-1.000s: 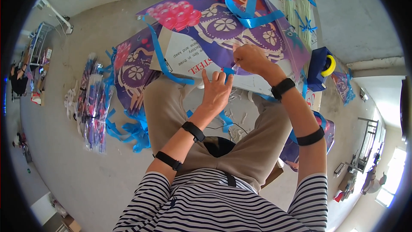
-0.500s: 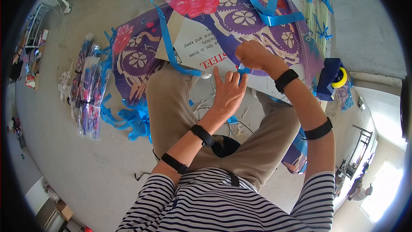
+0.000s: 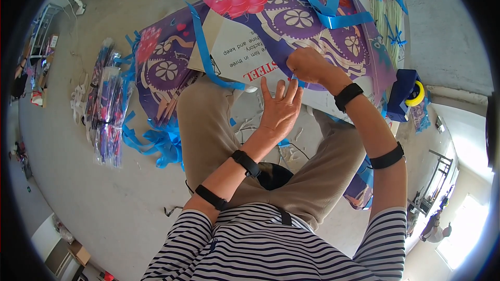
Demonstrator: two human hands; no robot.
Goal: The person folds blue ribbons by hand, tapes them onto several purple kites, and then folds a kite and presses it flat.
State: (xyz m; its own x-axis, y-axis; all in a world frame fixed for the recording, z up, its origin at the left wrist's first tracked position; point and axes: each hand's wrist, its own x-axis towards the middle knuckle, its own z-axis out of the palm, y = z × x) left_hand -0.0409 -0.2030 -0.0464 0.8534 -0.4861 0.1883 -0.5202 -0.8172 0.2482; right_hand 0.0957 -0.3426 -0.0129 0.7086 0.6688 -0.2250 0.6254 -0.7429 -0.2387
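My left hand [image 3: 280, 108] has its fingers spread and lies at the near edge of the white sheet [image 3: 229, 54] with red and black print. My right hand [image 3: 308, 66] is a closed fist over the purple printed sheet [image 3: 291, 34]. A short end of blue ribbon [image 3: 296, 81] shows just below that fist, by my left fingertips; the rest of it is hidden under the hands. Another blue ribbon [image 3: 202, 39] curves down the left part of the white sheet to its near edge. A wide blue ribbon [image 3: 333, 18] loops across the far part of the purple sheet.
A blue tape dispenser [image 3: 402, 96] with a yellow core stands at the right. Clear-wrapped bundles [image 3: 108, 114] lie on the floor at the left. A heap of blue ribbon [image 3: 159, 145] lies beside my left leg. Thin pale sticks [image 3: 388, 15] lie at the far right.
My left fingers have spread wider and lifted a little. Less of the blue ribbon shows below my right fist, which has barely moved. The sheets have shifted slightly.
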